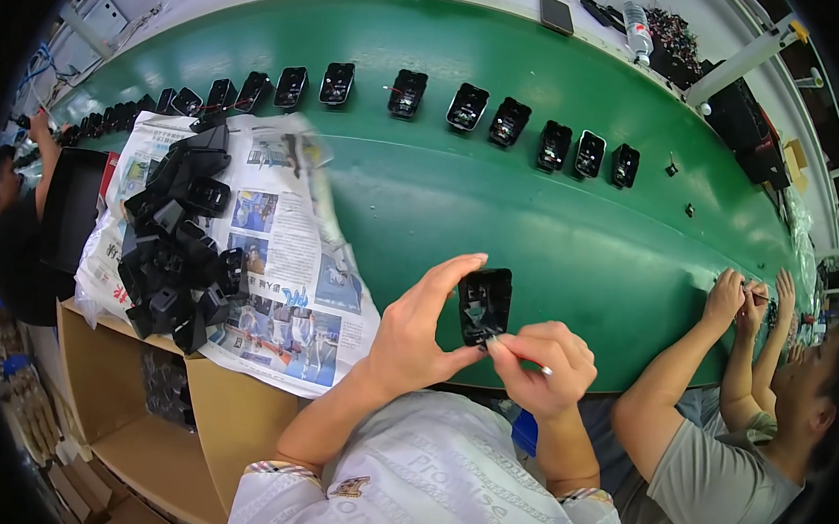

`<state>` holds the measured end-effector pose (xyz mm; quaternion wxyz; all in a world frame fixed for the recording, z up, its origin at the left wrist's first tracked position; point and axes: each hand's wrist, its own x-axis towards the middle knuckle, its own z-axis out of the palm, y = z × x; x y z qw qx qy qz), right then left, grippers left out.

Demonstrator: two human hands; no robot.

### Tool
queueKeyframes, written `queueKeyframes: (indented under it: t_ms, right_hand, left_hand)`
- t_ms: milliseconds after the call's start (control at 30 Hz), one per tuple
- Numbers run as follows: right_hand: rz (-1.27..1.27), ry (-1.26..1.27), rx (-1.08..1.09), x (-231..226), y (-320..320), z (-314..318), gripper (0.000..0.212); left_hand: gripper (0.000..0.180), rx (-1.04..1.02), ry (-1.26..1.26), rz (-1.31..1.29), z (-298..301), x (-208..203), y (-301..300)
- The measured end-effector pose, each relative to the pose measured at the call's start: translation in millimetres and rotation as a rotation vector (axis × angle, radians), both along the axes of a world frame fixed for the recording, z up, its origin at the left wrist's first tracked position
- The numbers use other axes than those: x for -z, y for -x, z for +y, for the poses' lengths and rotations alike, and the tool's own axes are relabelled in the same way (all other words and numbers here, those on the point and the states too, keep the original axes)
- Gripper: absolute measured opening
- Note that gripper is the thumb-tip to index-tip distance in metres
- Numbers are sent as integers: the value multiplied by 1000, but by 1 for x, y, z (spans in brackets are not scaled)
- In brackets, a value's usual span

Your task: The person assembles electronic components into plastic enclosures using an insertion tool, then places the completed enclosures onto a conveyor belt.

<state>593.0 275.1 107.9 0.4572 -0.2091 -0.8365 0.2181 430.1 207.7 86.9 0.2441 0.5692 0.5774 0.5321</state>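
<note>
My left hand (pixel 411 323) is closed round the edge of a small black plastic housing (pixel 486 299), thumb at its bottom and fingers at its upper left. The housing's hollow side faces up, and a few parts show dimly inside it. At its lower edge my right hand (pixel 547 364) pinches with thumb and forefinger. From between those fingers pokes a thin red piece with a white tip (pixel 541 367); the rest of it is hidden. Both hands are over the near edge of the green table (pixel 413 205).
Newspaper (pixel 275 302) at left bears a heap of black housings (pixel 178 249). A row of similar housings (pixel 408 91) runs along the far side. An open cardboard box (pixel 226 423) stands lower left. Other people work at right (pixel 714 439) and far left (pixel 13 231).
</note>
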Motion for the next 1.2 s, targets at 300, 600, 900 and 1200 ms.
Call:
queueKeyframes:
  t_ms: [300,600,900,1200]
  right_hand:
    - [93,277,141,9,18,-12,19]
    - [45,174,135,9,12,-2,23]
    - [-156,474,-239,-12,-16,23,22]
    - [197,1019,-369,7,-32,7,12]
  left_hand:
    - [79,-158,-172,309,1,-3,-2]
    - [77,-144,-227,323,6,-7,-6]
    - [85,99,-103,221,12,-17,6]
    - [85,141,-61,326,12,-38,2]
